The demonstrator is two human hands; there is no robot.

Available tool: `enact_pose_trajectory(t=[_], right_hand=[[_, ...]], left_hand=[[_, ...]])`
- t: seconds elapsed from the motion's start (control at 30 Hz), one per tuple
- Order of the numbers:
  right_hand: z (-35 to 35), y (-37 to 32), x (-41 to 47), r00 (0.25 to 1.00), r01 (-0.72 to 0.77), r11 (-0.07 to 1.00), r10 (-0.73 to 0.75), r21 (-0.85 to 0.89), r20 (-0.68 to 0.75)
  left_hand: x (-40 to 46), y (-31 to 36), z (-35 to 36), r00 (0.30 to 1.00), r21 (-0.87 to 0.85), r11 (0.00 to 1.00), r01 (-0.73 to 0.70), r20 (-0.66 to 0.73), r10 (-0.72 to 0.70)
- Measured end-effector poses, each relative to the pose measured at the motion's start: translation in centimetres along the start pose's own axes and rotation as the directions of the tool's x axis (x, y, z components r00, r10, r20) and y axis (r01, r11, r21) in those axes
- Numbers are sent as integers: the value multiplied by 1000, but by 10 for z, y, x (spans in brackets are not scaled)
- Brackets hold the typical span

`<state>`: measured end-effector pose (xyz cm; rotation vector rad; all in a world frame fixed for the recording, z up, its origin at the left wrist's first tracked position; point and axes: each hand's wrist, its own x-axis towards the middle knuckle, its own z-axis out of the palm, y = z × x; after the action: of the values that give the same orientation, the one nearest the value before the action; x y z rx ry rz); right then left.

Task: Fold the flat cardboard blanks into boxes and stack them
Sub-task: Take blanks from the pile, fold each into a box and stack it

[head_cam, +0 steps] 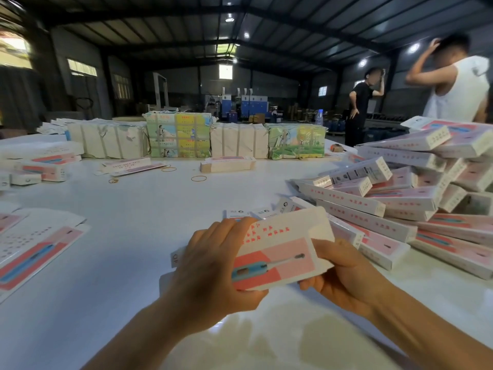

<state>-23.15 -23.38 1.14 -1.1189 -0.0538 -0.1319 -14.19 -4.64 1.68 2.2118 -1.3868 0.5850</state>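
Head view: both hands are gripping one box (282, 252) above the near table (149, 209), the left hand (213, 265) curling round its left end, the right hand (344, 273) its right. It is looking light, thin, easily creased; best held by the edges. The stack (400, 206) is lying right.

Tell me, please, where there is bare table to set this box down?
Bare table lies ahead of the left hand, between the flat blanks and the pile of boxes, out to the rubber bands. The right side is crowded; the right hand sits beside the pile.
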Motion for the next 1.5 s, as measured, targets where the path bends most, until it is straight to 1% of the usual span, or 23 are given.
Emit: enact_pose_trajectory(t=[0.13,0.17,0.27,0.3,0.37,0.43,0.5,0.63,0.67,0.7,0.73,0.77,0.8,0.83,0.87,0.9,0.93,0.97,1.07,1.17,1.37,1.43,1.5], right_hand=[[-2,-5,-4,999,-53,994,54,-93,-1],[-3,-6,-4,999,-50,988,48,-144,-15],[-3,-13,-4,998,-6,891,-24,-455,-59],[-4,-15,-4,996,4,849,-49,-529,-70],[-6,-18,-3,992,22,797,-94,-603,-89],[-10,-17,-3,986,22,773,-122,-634,-114],[-14,-15,-2,977,8,780,-139,-626,-161],[-11,-12,-2,974,23,893,-121,-450,-190],[-8,-12,-2,966,58,912,-155,-405,-209],[-5,-12,-1,941,124,918,-229,-377,-249],[-4,-11,-2,891,213,899,-339,-382,-302],[-3,-10,-3,814,293,850,-461,-437,-352],[-2,-9,-5,725,348,770,-583,-535,-367],[1,-6,-7,655,371,668,-681,-645,-329],[4,-2,-7,617,378,567,-744,-732,-257],[8,3,-8,603,384,487,-776,-785,-186],[12,8,-7,599,392,439,-788,-808,-138],[15,12,-6,601,399,421,-791,-815,-115],[19,18,-6,600,404,393,-795,-826,-86],[21,20,-8,622,383,364,-781,-849,-54],[19,19,-9,654,369,416,-752,-831,-86],[17,17,-9,683,359,474,-720,-804,-119],[14,18,-7,735,312,530,-661,-788,-153]], left_hand=[[0,-2,-4,998,125,991,-55,-5,56],[0,-3,-5,998,147,987,-66,-6,67],[1,-7,-5,996,167,982,-87,8,87],[1,-8,-3,996,164,982,-88,13,87],[2,-11,-1,996,163,983,-85,18,83],[2,-13,-1,997,172,982,-73,32,69],[1,-15,-1,997,157,986,-62,61,53],[0,-21,0,988,47,993,107,110,-111],[1,-24,0,983,13,989,146,106,-147],[1,-26,0,980,-19,984,177,98,-174],[2,-28,-1,977,-48,979,199,86,-194],[2,-29,-2,975,-76,974,214,73,-208],[2,-29,-2,973,-102,969,225,67,-219],[1,-28,-2,971,-126,963,236,69,-229],[1,-26,-1,969,-142,959,244,76,-235],[0,-23,1,969,-147,959,244,78,-234],[-1,-22,2,970,-148,959,241,79,-232],[-1,-21,4,969,-155,957,243,78,-234],[-1,-20,10,961,-229,934,275,104,-257],[-2,-16,14,965,-277,925,261,114,-238],[-4,-16,13,967,-212,945,250,111,-230],[-4,-16,11,969,-160,958,239,108,-224],[-3,-15,10,970,-82,971,223,113,-213]])
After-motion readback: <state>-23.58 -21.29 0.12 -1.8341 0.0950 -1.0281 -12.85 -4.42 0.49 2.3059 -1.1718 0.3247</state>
